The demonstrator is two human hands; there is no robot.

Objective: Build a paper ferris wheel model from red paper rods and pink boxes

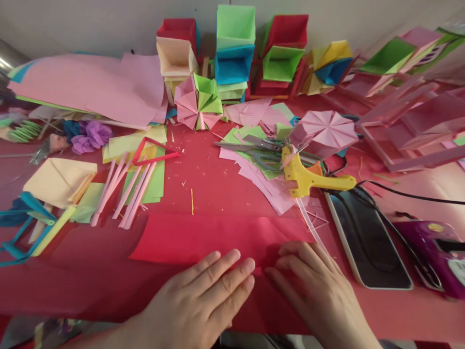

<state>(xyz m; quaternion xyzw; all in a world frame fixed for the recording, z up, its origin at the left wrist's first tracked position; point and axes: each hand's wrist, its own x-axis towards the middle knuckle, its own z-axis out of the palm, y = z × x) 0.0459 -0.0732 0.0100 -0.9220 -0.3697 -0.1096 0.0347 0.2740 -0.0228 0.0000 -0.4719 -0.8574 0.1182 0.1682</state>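
A sheet of red paper point(203, 237) lies lengthwise on the red tabletop in front of me. My left hand point(203, 295) rests over its lower edge, fingers stretched out and lying flat. At the paper's right end, my right hand point(312, 286) is bent, with thumb and fingertips close together on the lower edge; the exact pinch is partly hidden. Just beyond that hand, a yellow glue gun point(305, 177) lies with a clear glue stick point(307, 220) sticking out, beside scissors point(250, 147) and paper scraps point(254, 182).
A phone point(370, 242) and a purple device point(432, 252) lie at right, with a black cable point(407, 194). Pink paper sticks point(127, 194), a folded red strip point(156, 151) and paper flowers point(90, 135) lie left. Several coloured paper boxes point(236, 63) stand along the wall.
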